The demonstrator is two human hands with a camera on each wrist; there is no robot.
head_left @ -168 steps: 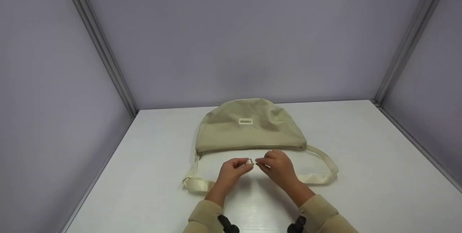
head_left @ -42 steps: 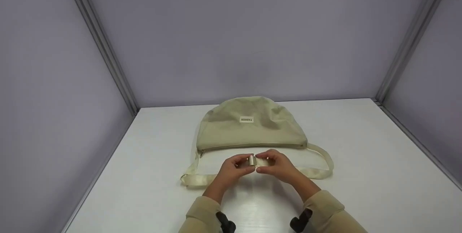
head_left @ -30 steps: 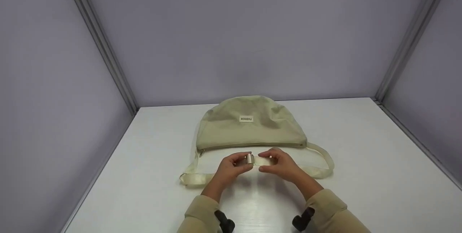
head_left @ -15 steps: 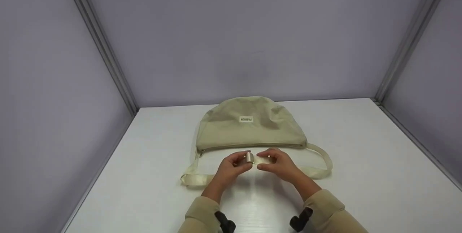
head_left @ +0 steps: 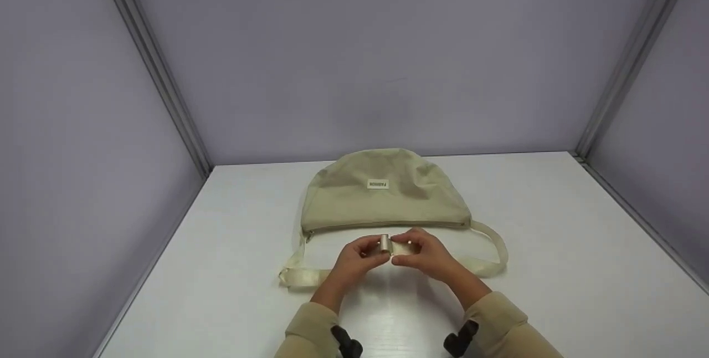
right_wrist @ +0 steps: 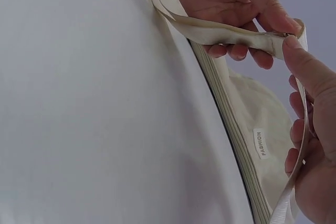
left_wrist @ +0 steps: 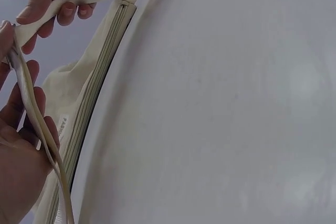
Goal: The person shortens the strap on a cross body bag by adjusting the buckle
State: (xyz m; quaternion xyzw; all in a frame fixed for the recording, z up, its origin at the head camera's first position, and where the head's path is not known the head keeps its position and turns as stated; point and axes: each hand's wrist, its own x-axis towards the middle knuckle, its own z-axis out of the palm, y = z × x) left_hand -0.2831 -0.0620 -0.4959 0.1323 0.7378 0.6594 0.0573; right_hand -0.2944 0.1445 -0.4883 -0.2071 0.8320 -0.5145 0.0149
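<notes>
Head view: left hand and right hand, holding the strap, sit closer together than moments ago.

Reads "FASHION", in capitals, on the small white label of the beige bag. Stands upside down in the head view. Runs steeply upward in the right wrist view, clearest there. Shows only partly in the left wrist view, too small for certain reading.
</notes>
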